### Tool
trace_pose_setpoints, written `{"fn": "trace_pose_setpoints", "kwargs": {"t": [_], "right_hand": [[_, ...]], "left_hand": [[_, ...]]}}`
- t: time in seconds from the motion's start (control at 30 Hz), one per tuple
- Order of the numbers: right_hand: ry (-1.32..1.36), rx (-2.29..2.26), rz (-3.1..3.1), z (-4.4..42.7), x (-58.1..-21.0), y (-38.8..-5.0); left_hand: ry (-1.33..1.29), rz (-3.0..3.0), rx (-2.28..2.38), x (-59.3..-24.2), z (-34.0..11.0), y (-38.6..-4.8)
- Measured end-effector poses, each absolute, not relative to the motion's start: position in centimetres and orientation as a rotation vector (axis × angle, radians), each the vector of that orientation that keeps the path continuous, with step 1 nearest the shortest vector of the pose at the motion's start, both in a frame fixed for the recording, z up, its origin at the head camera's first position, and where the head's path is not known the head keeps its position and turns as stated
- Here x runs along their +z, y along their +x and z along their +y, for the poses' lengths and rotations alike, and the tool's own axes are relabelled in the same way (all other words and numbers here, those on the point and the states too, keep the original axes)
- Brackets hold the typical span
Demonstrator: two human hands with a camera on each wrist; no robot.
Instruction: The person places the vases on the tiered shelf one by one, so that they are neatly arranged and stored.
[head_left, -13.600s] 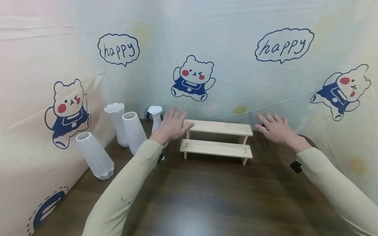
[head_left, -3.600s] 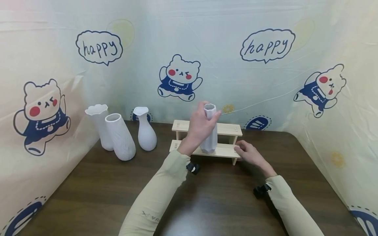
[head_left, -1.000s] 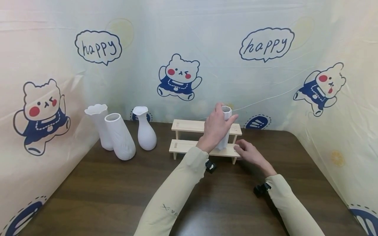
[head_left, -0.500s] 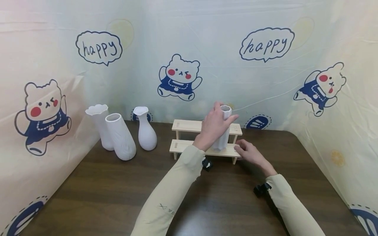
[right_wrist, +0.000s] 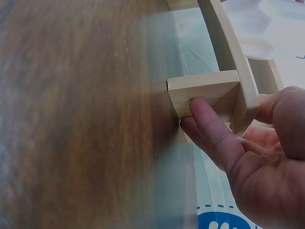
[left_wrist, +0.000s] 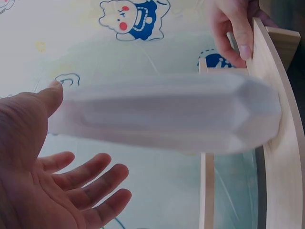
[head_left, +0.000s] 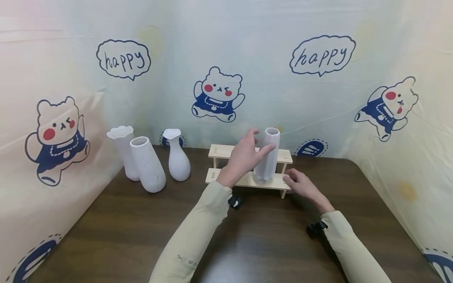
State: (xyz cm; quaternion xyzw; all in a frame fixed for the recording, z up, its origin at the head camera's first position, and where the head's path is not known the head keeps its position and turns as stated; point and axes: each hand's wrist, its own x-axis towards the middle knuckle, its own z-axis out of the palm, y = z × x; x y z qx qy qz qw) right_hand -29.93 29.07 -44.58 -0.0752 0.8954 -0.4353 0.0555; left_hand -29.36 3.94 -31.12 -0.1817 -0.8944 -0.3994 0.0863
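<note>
Fingers [left_wrist: 106, 176] of the left hand [head_left: 243, 158]: released, loosely spread, thumb apart from the rest. Just beyond the thumb, a white faceted vase [head_left: 267, 167], upright on the lower tier [head_left: 249, 180] of a two-tier wooden stand [head_left: 223, 151], toward that tier's right end. In the left wrist view, thumb tip right by the vase's upper end; contact impossible to tell.

Fingers [right_wrist: 212, 126] of the right hand [head_left: 301, 184]: gripping the right end of the same lower tier, thumb on top of the board, other fingers low against the leg [right_wrist: 214, 88]. Near these fingers, to their left, the same faceted vase, so between both hands.

Well to the left of the left fingers, three more white vases on the dark wood-grain counter [head_left: 141, 232]: nearest, a slim-necked bulbous vase [head_left: 179, 162]; next, a carved vase [head_left: 150, 169] with a plain round rim; farthest, partly hidden behind the carved one, a wavy-rimmed vase [head_left: 124, 151].

Below the fingers, near each cuff, a black wrist camera [head_left: 235, 202]. Beyond the fingers, a pale curtain [head_left: 226, 43] printed with winking bears [head_left: 217, 103] and "happy" speech bubbles [head_left: 323, 56].
</note>
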Motion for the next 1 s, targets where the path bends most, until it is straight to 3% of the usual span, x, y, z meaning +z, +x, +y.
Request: {"fn": "trace_pose_setpoints", "kwargs": {"t": [1.0], "right_hand": [[-0.208, -1.285, 2.732, 29.3, -44.7, -29.8]], "left_hand": [[-0.389, -2.445, -1.221, -33.6, -4.2, -28.0]]}}
